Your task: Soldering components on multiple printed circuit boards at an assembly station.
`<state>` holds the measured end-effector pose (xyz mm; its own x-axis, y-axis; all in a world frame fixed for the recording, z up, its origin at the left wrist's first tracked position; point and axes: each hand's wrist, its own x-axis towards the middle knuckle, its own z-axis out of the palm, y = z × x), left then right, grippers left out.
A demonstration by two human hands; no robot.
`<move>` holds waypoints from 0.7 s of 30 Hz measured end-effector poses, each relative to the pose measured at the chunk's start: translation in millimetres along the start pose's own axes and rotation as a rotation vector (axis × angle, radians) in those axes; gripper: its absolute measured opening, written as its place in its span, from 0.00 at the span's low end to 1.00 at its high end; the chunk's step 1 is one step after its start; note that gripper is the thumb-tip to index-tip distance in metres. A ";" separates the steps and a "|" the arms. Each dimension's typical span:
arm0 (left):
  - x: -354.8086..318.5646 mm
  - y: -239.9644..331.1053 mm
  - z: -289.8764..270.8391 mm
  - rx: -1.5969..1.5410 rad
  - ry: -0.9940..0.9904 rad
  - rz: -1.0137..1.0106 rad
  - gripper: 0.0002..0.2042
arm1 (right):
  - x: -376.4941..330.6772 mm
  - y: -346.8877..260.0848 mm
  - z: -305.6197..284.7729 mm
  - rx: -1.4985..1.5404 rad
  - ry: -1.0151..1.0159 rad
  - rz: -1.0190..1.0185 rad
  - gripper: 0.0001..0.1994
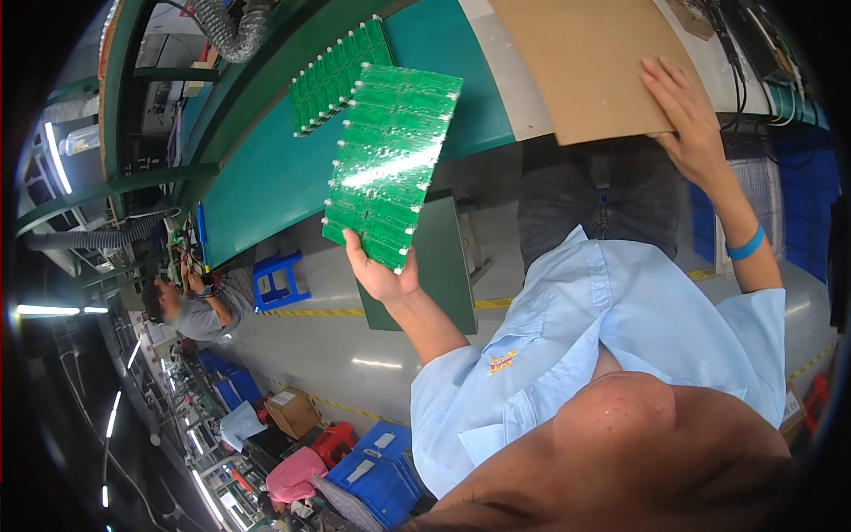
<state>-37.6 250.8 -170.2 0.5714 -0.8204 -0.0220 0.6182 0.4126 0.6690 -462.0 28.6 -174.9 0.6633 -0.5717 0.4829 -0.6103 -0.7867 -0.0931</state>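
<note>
Mid-frame, the left hand [386, 277] grips one end of a circuit board [390, 146], which could slip if loosened; upper right, the right hand [691, 133] lies fingers outstretched on cardboard [585, 71].

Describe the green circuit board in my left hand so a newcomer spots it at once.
Find the long workbench with the teal-green top. At its edge, your bare left hand grips a rectangular green circuit board by its near end. Unlike the similar green board lying on the bench, this one is held up, with bright white glare across it.
</note>
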 end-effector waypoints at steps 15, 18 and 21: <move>22.8 -92.5 53.8 -0.085 -0.168 -0.350 0.22 | 19.3 2.8 6.2 0.475 0.291 0.038 0.22; 27.3 -106.7 58.9 -0.077 -0.214 -0.418 0.22 | 18.1 5.5 7.2 0.528 0.278 0.069 0.22; 28.4 -116.0 69.2 -0.075 -0.214 -0.455 0.22 | 17.9 4.5 8.8 0.553 0.281 0.084 0.22</move>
<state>-130.4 152.3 -197.0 0.1167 -0.9831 -0.1408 0.8204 0.0155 0.5715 -449.0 12.8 -174.3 0.4377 -0.6129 0.6579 -0.2907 -0.7888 -0.5415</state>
